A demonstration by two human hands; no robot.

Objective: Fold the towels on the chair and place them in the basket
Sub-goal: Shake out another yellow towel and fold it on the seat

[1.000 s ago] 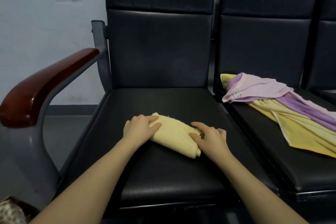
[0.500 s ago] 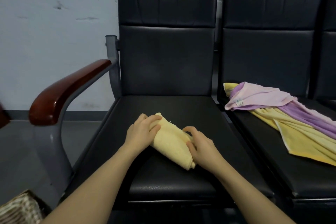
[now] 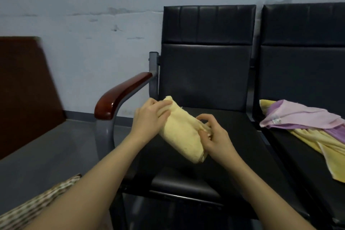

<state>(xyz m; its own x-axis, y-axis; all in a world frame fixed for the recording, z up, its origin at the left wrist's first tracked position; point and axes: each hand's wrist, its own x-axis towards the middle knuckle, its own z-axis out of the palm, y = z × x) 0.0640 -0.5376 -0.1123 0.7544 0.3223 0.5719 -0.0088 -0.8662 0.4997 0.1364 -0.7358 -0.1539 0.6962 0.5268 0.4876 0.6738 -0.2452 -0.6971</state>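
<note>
Yellow folded towel (image 3: pixel 182 132) is done and lifted just above the black chair seat (image 3: pixel 214 155), left hand (image 3: pixel 149 117) curled round one end, right hand (image 3: pixel 214 140) pinching the other. Basket (image 3: pixel 37 205) sits down left. Pink and yellow towels (image 3: pixel 308 127) on the next seat look unfolded, so lots left.

Scuffed pale blue wall (image 3: pixel 93 43) behind seats. Dark reddish-brown panel (image 3: pixel 24 89) at left edge, blurred. Grey floor (image 3: pixel 46 155) with dark skirting (image 3: pixel 78 115).
</note>
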